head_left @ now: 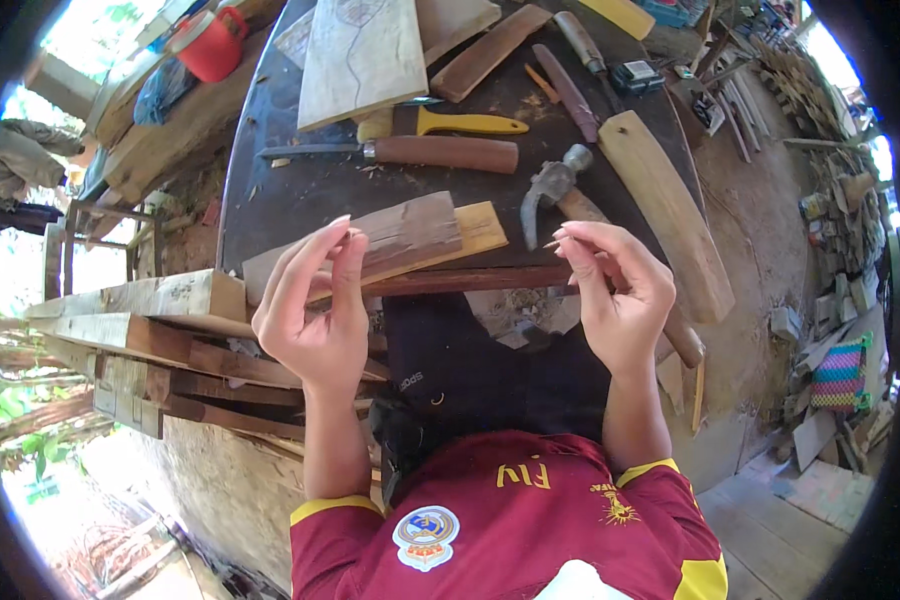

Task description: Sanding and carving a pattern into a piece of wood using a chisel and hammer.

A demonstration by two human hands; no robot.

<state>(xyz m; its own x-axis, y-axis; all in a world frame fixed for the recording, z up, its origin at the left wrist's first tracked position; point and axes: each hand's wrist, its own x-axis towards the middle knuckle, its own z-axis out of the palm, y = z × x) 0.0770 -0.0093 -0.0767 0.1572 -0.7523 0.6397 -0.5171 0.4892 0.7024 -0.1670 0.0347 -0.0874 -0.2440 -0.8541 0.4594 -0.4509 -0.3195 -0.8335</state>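
Both my hands are raised in front of me at the near edge of the dark table [270, 195], palms turned inward. My left hand [315, 305] is closed in a pinch, over the left part of a brown wood piece [410, 232] lying on a lighter strip [484, 228]. Something small and dark shows between its fingertips, too small to name. My right hand [625, 305] pinches too, with a tiny thin bit poking out at the fingertips. Close by it lies a claw hammer [554, 188], its handle partly hidden behind that hand.
A wood-handled chisel [445, 152], a yellow-handled brush [475, 124], a pale board [365, 65] and a long wooden piece [670, 215] lie on the table. Stacked timber [160, 300] juts out at the left. A red mug [208, 48] stands at the far left.
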